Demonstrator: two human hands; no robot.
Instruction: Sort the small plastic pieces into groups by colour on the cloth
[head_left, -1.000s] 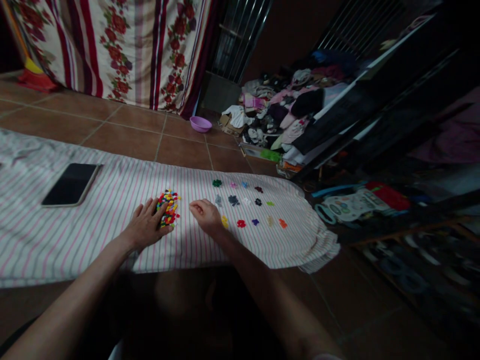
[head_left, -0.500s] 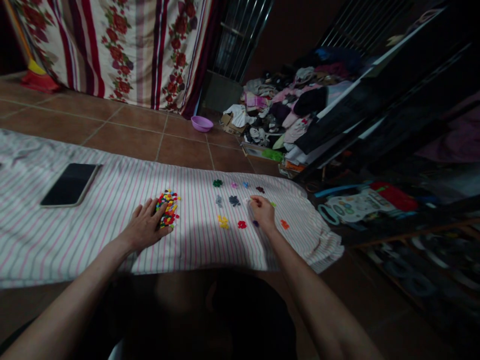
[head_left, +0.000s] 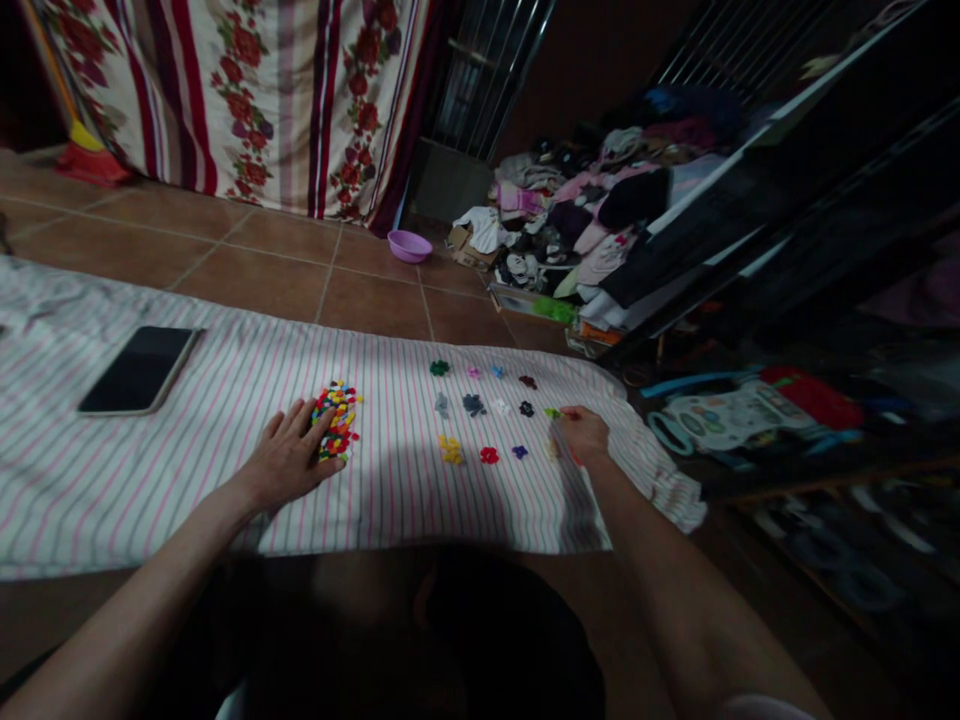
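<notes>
My left hand point(head_left: 283, 455) lies flat with fingers apart at the near-left edge of a mixed pile of small coloured pieces point(head_left: 339, 408). Over to the right, my right hand point(head_left: 586, 433) is pinched, its fingertips at a light green cluster point(head_left: 553, 413); whatever is between them is too small to make out. Sorted clusters lie left of it: black point(head_left: 527, 409), white point(head_left: 502, 407), dark grey point(head_left: 473, 404), yellow point(head_left: 451, 450), red point(head_left: 489, 455) and purple point(head_left: 520, 452). The orange cluster is mostly hidden behind my right hand.
A phone point(head_left: 141, 370) lies on the striped cloth point(head_left: 225, 430) at the left. Beyond the cloth, a purple basin point(head_left: 409, 246) stands on the tiled floor near a heap of clothes point(head_left: 570, 210). Dark shelving point(head_left: 825, 470) borders the right side.
My right hand has moved right, from the white cluster to the light green one, uncovering the black and purple clusters. My left hand stays by the mixed pile. The view has shifted slightly.
</notes>
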